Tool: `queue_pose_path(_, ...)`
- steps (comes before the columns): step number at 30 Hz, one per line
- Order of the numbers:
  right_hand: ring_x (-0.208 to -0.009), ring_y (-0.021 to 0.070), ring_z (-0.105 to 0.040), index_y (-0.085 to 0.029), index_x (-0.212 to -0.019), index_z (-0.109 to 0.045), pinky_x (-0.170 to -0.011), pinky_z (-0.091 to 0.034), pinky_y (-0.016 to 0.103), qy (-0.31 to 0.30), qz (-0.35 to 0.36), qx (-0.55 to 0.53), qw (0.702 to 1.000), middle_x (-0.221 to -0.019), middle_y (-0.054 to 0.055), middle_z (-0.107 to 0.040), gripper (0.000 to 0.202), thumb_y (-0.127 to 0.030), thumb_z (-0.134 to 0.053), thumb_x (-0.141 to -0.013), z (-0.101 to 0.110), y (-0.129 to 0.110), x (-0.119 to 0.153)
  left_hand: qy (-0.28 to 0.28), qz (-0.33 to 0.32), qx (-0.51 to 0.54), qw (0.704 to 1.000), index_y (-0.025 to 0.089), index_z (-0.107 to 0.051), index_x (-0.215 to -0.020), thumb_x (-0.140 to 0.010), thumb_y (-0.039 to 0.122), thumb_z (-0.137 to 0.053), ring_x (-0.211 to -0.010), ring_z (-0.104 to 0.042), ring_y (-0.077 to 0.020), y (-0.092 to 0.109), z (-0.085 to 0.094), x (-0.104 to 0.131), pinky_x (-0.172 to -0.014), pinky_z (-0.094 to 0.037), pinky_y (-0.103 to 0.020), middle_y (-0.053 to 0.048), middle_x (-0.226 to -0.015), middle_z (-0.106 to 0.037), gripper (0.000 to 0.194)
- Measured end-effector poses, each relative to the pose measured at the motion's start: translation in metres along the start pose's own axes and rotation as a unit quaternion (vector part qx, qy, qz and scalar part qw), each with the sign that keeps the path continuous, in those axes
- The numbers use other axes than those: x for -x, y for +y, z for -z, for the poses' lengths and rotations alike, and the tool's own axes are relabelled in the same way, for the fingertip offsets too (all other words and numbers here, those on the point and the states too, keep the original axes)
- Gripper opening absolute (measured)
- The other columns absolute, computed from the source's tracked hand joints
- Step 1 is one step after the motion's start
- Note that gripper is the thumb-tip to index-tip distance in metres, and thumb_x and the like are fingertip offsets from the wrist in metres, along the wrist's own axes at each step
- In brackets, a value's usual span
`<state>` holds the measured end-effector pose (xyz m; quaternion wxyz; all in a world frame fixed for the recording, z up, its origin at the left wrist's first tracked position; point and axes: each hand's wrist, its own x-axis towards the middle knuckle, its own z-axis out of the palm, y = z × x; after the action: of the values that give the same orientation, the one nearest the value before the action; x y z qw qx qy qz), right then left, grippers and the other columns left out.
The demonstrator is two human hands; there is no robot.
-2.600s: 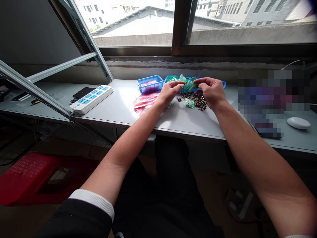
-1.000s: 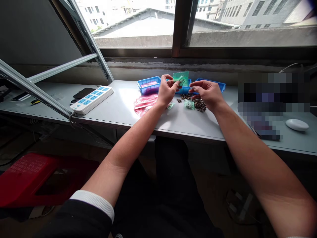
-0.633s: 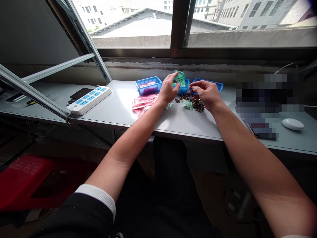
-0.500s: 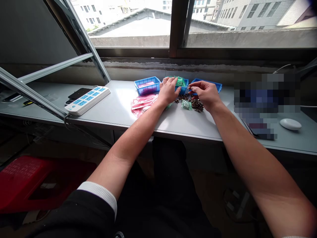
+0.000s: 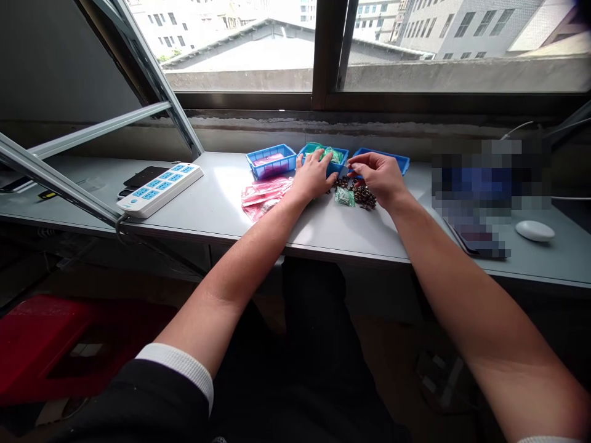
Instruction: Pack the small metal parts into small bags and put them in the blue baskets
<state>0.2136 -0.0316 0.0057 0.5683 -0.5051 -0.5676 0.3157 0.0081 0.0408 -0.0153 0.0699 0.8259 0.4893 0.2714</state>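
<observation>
My left hand [image 5: 312, 177] reaches over the near side of the middle blue basket [image 5: 343, 169], fingers spread apart and tips near the green packets [image 5: 331, 155] inside it. Close to the right-hand blue basket [image 5: 401, 161], my right hand [image 5: 382, 175] has thumb and index finger pinched together; what lies between them is too small to make out. Below it is a pile of small dark brown pieces [image 5: 364, 197]. One green packet [image 5: 345, 196] lies beside that pile, on the table between my hands.
Pink packets [image 5: 265, 194] lie in front of the left blue basket [image 5: 258, 168]. A white power strip [image 5: 161, 191], a metal frame [image 5: 99, 126] and a dark phone-like slab [image 5: 146, 175] are further left. A white mouse [image 5: 534, 231] is at the right, beside a blurred area.
My left hand has drawn back slightly from the middle basket, its fingers wider apart, showing more green packets. My right hand keeps its pinch. The whole view has shifted a little.
</observation>
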Motion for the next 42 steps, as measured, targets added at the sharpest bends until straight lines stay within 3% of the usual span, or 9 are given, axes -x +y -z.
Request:
queue_pose_path(6,-0.095,0.0255,-0.089,-0.029,-0.102,-0.091,-0.071,-0.073,0.039,0.021,0.007,-0.004,1.000,-0.108,0.008,-0.092,0.017,-0.013,-0.086,-0.104,0.001,0.001,-0.002,0.031,-0.003,0.033,0.999,0.024,-0.070,-0.188,-0.112,0.033,-0.081,-0.199,-0.037,-0.0477,0.003,0.006,0.003,-0.169,-0.016,-0.071,-0.019,-0.213,-0.042,0.077)
queue_pose_path(9,-0.092,0.0246,-0.088,-0.030,-0.107,-0.088,-0.071,-0.073,0.039,0.057,0.011,0.002,0.998,-0.107,0.007,-0.090,0.013,-0.017,-0.087,-0.108,0.003,-0.001,-0.004,0.071,-0.059,0.042,0.995,0.025,-0.089,-0.163,-0.116,0.034,-0.078,-0.186,-0.052,-0.0471,0.003,0.012,0.008,-0.160,-0.034,-0.069,-0.020,-0.193,-0.068,0.050)
queue_pose_path(14,-0.089,0.0227,-0.086,-0.030,-0.109,-0.085,-0.067,-0.068,0.035,0.103,0.019,0.010,0.994,-0.106,0.006,-0.090,0.014,-0.016,-0.081,-0.110,0.005,-0.004,-0.005,-0.041,-0.229,0.114,0.966,0.025,-0.100,-0.120,-0.113,0.060,-0.092,-0.121,-0.082,-0.0393,-0.001,0.021,0.023,-0.126,-0.061,-0.058,-0.016,-0.120,-0.093,0.037)
queue_pose_path(17,-0.087,0.0223,-0.085,-0.029,-0.109,-0.086,-0.065,-0.065,0.035,0.099,0.015,0.007,0.995,-0.105,0.006,-0.090,0.018,-0.013,-0.078,-0.109,0.005,-0.004,-0.004,-0.069,-0.253,0.116,0.958,0.027,-0.102,-0.116,-0.094,0.066,-0.112,-0.123,-0.083,-0.0404,-0.001,0.026,0.032,-0.122,-0.062,-0.058,-0.017,-0.123,-0.093,0.046)
queue_pose_path(21,-0.086,0.0218,-0.083,-0.030,-0.107,-0.085,-0.065,-0.067,0.036,0.090,0.018,0.013,0.996,-0.104,0.005,-0.088,0.014,-0.016,-0.082,-0.110,0.005,-0.003,-0.003,-0.070,-0.241,0.121,0.960,0.032,-0.104,-0.115,-0.093,0.045,-0.111,-0.143,-0.081,-0.0419,0.002,0.026,0.034,-0.133,-0.059,-0.061,-0.014,-0.147,-0.094,0.027)
queue_pose_path(25,-0.085,0.0217,-0.083,-0.030,-0.107,-0.085,-0.066,-0.068,0.036,0.091,0.015,0.014,0.996,-0.104,0.006,-0.088,0.013,-0.018,-0.083,-0.110,0.004,-0.003,-0.003,-0.100,-0.250,0.161,0.950,0.034,-0.105,-0.109,-0.102,0.040,-0.100,-0.130,-0.086,-0.0383,0.000,0.022,0.030,-0.127,-0.064,-0.058,-0.011,-0.127,-0.099,0.010)
queue_pose_path(33,-0.084,0.0203,-0.083,-0.029,-0.104,-0.089,-0.062,-0.065,0.032,0.076,0.000,-0.013,0.997,-0.099,0.005,-0.090,0.016,-0.014,-0.084,-0.108,0.004,-0.001,-0.003,0.025,-0.198,0.180,0.963,0.028,-0.089,-0.090,-0.119,0.044,-0.072,-0.096,-0.076,-0.0309,-0.002,0.017,0.027,-0.103,-0.058,-0.048,-0.010,-0.096,-0.087,0.038)
queue_pose_path(37,-0.097,0.0220,-0.087,-0.030,-0.104,-0.093,-0.075,-0.074,0.033,-0.013,0.008,-0.031,0.999,-0.106,0.007,-0.092,0.011,-0.036,-0.094,-0.113,0.003,-0.003,0.004,0.095,-0.106,0.238,0.961,0.029,-0.071,-0.081,-0.125,0.056,-0.065,-0.082,-0.065,-0.0255,-0.003,0.010,0.022,-0.090,-0.052,-0.043,-0.006,-0.082,-0.076,0.052)
queue_pose_path(42,-0.091,0.0237,-0.084,-0.028,-0.105,-0.096,-0.078,-0.077,0.038,-0.079,0.006,-0.037,0.996,-0.106,0.005,-0.093,0.026,-0.021,-0.111,-0.085,0.002,-0.005,0.009,0.079,-0.027,0.372,0.924,0.026,-0.080,-0.093,-0.124,0.065,-0.075,-0.086,-0.073,-0.0225,-0.006,0.004,0.015,-0.087,-0.059,-0.036,-0.003,-0.088,-0.080,0.050)
